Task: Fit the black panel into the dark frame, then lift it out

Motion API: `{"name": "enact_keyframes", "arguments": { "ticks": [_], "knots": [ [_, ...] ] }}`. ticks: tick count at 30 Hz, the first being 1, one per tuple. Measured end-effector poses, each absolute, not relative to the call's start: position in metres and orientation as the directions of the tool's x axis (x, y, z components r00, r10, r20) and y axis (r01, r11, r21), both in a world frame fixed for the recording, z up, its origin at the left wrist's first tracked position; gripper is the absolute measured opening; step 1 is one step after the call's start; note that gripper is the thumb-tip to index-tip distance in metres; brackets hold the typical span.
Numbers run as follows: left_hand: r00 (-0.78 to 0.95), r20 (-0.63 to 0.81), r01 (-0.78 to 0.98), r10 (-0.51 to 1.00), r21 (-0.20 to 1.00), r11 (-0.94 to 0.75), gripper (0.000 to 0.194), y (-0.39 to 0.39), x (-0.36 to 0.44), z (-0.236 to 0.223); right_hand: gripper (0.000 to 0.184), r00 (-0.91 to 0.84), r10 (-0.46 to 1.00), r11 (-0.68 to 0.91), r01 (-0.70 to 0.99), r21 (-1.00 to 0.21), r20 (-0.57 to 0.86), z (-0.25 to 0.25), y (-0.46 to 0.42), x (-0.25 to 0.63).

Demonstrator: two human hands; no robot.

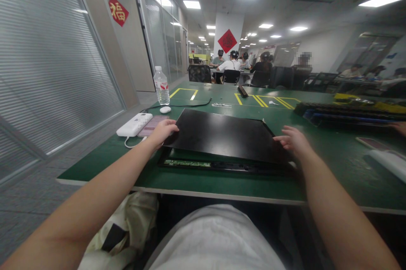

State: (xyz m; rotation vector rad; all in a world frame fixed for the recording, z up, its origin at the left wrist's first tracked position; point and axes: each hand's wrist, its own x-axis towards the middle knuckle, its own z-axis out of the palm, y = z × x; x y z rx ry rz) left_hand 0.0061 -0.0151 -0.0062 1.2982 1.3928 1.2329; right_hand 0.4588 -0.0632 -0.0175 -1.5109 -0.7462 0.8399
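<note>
A flat black screen panel [218, 132] lies in front of me, its near edge raised above a dark frame. My left hand [165, 129] is closed on the panel's left edge, thumb on top. At the right edge, my right hand [293, 143] has its fingertips on the rim and its thumb lower, near the front corner; part of this grip is blurred. Below the panel's near edge shows a black frame strip [244, 167], with a narrow green circuit board [187, 163] along its left part. What lies under the panel is hidden.
On the green table [104, 162], a white power bank [135, 124], a phone [154, 125], a white round case [165, 110] and a water bottle [161, 86] stand left. Dark strips [345, 113] lie right, near another person's hand [399, 127]. A white device [388, 163] sits nearer.
</note>
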Motion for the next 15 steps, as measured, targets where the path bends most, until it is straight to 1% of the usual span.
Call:
{"name": "enact_keyframes", "arguments": {
  "ticks": [10, 15],
  "knots": [
    [-0.090, 0.058, 0.195, 0.994, 0.980, -0.039, 0.028, -0.0113, 0.0027, -0.0105, 0.041, 0.523, 0.850, -0.115, 0.081, -0.990, -0.056, -0.0170, -0.0632, 0.4568],
    [-0.095, 0.085, 0.182, 0.992, 0.981, -0.067, 0.033, -0.0100, 0.0023, -0.0134, 0.036, 0.516, 0.855, -0.118, 0.085, -0.989, -0.058, -0.0166, -0.0637, 0.4574]
  ]
}}
